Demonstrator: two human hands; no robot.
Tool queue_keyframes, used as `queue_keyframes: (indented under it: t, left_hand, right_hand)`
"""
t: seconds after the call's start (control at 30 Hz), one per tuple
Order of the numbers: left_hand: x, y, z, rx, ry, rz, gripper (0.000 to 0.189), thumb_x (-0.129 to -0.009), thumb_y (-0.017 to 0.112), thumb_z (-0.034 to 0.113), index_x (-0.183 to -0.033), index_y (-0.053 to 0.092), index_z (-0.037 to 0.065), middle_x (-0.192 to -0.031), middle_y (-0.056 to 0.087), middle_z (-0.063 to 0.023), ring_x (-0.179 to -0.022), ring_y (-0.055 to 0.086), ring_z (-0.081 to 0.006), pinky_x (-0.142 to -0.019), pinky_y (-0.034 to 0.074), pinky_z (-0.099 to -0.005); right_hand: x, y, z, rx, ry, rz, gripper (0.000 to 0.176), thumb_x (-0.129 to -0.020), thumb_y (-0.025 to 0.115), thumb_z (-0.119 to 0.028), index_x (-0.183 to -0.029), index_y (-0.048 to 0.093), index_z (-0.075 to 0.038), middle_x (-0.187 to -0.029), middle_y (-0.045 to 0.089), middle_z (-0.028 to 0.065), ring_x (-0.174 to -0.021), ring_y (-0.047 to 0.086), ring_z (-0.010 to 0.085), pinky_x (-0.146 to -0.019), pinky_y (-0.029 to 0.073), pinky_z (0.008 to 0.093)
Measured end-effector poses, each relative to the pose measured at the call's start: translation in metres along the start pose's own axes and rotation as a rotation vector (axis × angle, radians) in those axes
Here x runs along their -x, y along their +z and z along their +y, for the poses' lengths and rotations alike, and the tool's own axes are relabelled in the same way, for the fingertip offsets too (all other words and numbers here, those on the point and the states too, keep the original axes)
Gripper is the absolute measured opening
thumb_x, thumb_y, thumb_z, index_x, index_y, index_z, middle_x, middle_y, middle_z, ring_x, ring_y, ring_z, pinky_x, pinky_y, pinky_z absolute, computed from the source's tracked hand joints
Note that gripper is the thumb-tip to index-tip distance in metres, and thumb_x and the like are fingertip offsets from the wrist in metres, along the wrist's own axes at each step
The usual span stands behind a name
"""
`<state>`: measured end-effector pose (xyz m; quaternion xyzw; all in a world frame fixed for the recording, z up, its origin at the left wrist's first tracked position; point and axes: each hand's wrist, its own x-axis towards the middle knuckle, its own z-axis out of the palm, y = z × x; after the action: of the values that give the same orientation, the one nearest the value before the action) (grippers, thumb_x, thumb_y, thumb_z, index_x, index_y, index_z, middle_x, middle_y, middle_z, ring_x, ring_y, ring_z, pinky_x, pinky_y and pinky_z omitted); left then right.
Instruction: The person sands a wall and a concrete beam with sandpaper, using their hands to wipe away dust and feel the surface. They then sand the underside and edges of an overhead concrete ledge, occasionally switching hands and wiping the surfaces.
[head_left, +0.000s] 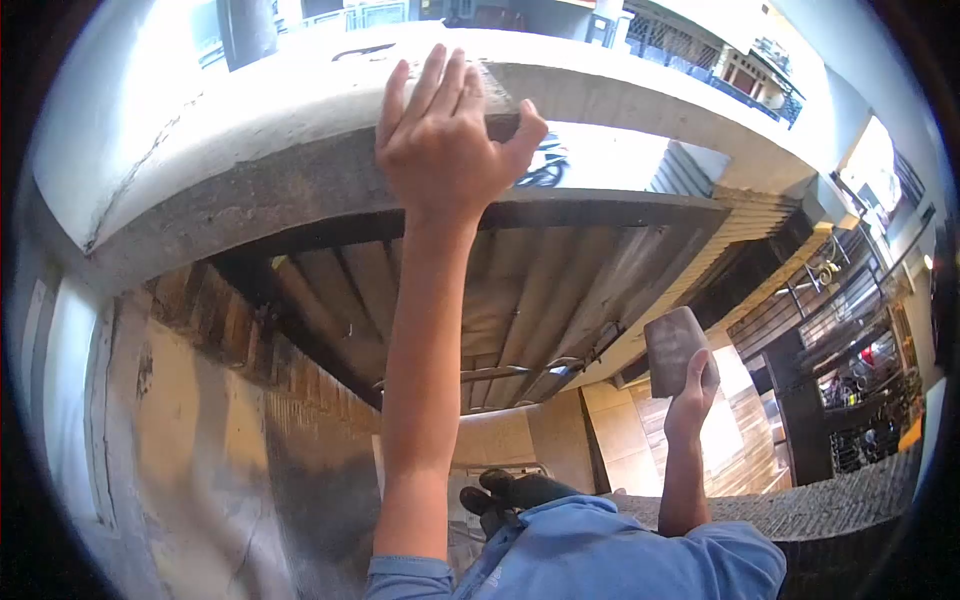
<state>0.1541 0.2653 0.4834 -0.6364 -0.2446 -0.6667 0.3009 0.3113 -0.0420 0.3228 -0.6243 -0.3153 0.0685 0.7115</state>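
Note:
My left hand (445,150) reaches far forward, fingers stretched out and thumb spread. Its palm rests on the edge of a pale concrete ledge (280,180), with nothing held in it. Lower on the right, my right hand (690,400) is closed round a flat, grey-brown rectangular block (678,350). My thumb lies across the block's near face, and the other fingers are hidden behind it. The block is held in the air, apart from the ledge. Its exact kind and material I cannot make out.
Below the ledge is a brown slatted metal panel (540,290). My dark shoes (505,485) stand far below, beside a thin metal frame. A rough textured wall top (810,505) runs along the right. A motorcycle (545,162) shows through the gap beyond the ledge.

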Motion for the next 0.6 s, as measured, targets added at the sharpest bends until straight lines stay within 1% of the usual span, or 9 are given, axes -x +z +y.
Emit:
queue_keyframes:
  t: [0.03, 0.1, 0.13, 0.27, 0.33, 0.4, 0.47, 0.5, 0.6]
  left_hand:
    - [-0.001, -0.001, 0.002, 0.012, 0.0, 0.009, 0.048, -0.079, 0.058, 0.048, -0.091, 0.075, 0.004, -0.103, 0.072, -0.0085, -0.106, 0.066, -0.0203, -0.107, 0.038, -0.0392]
    - [-0.001, -0.003, 0.003, 0.007, -0.028, -0.019, 0.047, -0.079, 0.059, 0.046, -0.091, 0.075, 0.005, -0.106, 0.071, -0.0079, -0.11, 0.065, -0.0192, -0.109, 0.036, -0.04]
    - [-0.001, -0.003, 0.004, 0.013, -0.05, -0.035, 0.046, -0.078, 0.059, 0.046, -0.091, 0.075, 0.005, -0.109, 0.071, -0.0075, -0.113, 0.062, -0.0188, -0.111, 0.034, -0.0402]
    - [-0.003, -0.008, 0.006, 0.0, -0.05, -0.077, 0.041, -0.077, 0.062, 0.041, -0.091, 0.076, 0.005, -0.11, 0.07, -0.0073, -0.116, 0.061, -0.0204, -0.111, 0.032, -0.0405]
    - [-0.002, -0.005, 0.005, 0.008, -0.022, -0.045, 0.043, -0.077, 0.06, 0.042, -0.089, 0.075, 0.003, -0.107, 0.071, -0.008, -0.115, 0.061, -0.0205, -0.11, 0.033, -0.0403]
    - [-0.002, -0.006, 0.004, 0.014, 0.001, -0.026, 0.044, -0.076, 0.06, 0.041, -0.089, 0.075, 0.002, -0.106, 0.072, -0.0085, -0.115, 0.061, -0.022, -0.109, 0.034, -0.0417]
    - [-0.004, -0.009, 0.006, 0.008, 0.009, -0.042, 0.043, -0.076, 0.06, 0.041, -0.089, 0.075, 0.002, -0.107, 0.071, -0.0084, -0.115, 0.061, -0.0228, -0.109, 0.034, -0.0422]
    - [-0.006, -0.009, 0.006, 0.0, 0.006, -0.063, 0.042, -0.077, 0.061, 0.04, -0.089, 0.074, 0.002, -0.108, 0.071, -0.0082, -0.116, 0.061, -0.0235, -0.108, 0.034, -0.0426]
    - [-0.007, -0.01, 0.005, 0.01, 0.012, -0.099, 0.04, -0.076, 0.063, 0.038, -0.09, 0.074, 0.002, -0.11, 0.07, -0.0077, -0.116, 0.06, -0.0246, -0.108, 0.034, -0.0442]
  right_hand:
    - [-0.003, -0.001, 0.002, 0.002, -0.008, 0.013, 0.05, -0.104, 0.038, -0.035, -0.129, 0.051, 0.006, -0.12, 0.06, 0.0137, -0.109, 0.056, 0.0201, -0.094, 0.043, 0.03]
    - [-0.017, 0.006, 0.0, 0.119, -0.248, 0.021, 0.052, -0.104, 0.036, -0.035, -0.131, 0.048, 0.008, -0.125, 0.057, 0.0155, -0.117, 0.053, 0.0208, -0.098, 0.042, 0.0325]
    - [-0.027, 0.012, -0.005, 0.117, -0.249, 0.025, 0.052, -0.104, 0.036, -0.035, -0.131, 0.048, 0.008, -0.125, 0.057, 0.0155, -0.117, 0.053, 0.0208, -0.098, 0.042, 0.0325]
    - [-0.087, 0.063, -0.037, 0.648, -0.917, 0.025, 0.05, -0.092, 0.046, -0.003, -0.141, 0.037, 0.006, -0.142, 0.045, 0.0205, -0.132, 0.042, 0.0362, -0.107, 0.036, 0.0408]
    - [-0.117, 0.105, -0.029, 0.602, -0.932, -0.039, 0.065, -0.081, 0.051, 0.007, -0.144, 0.033, 0.004, -0.145, 0.04, 0.0225, -0.135, 0.038, 0.0373, -0.109, 0.032, 0.0417]
    - [-0.164, 0.16, -0.014, 0.296, -1.114, -0.146, 0.069, -0.079, 0.055, 0.007, -0.144, 0.033, 0.003, -0.149, 0.033, 0.0226, -0.141, 0.028, 0.038, -0.112, 0.029, 0.0409]
    - [-0.194, 0.203, -0.01, 0.6, -1.245, -0.174, 0.066, -0.076, 0.048, 0.011, -0.141, 0.036, 0.005, -0.149, 0.033, 0.0196, -0.141, 0.028, 0.0366, -0.114, 0.025, 0.0448]
    - [-0.211, 0.228, 0.0, 0.486, -1.17, -0.228, 0.065, -0.075, 0.045, 0.01, -0.14, 0.039, 0.003, -0.149, 0.034, 0.0176, -0.14, 0.03, 0.0346, -0.115, 0.025, 0.0451]
    - [-0.223, 0.24, -0.019, 0.523, -1.287, -0.307, 0.062, -0.078, 0.051, 0.003, -0.139, 0.043, -0.002, -0.148, 0.037, 0.016, -0.138, 0.034, 0.0318, -0.113, 0.027, 0.0449]
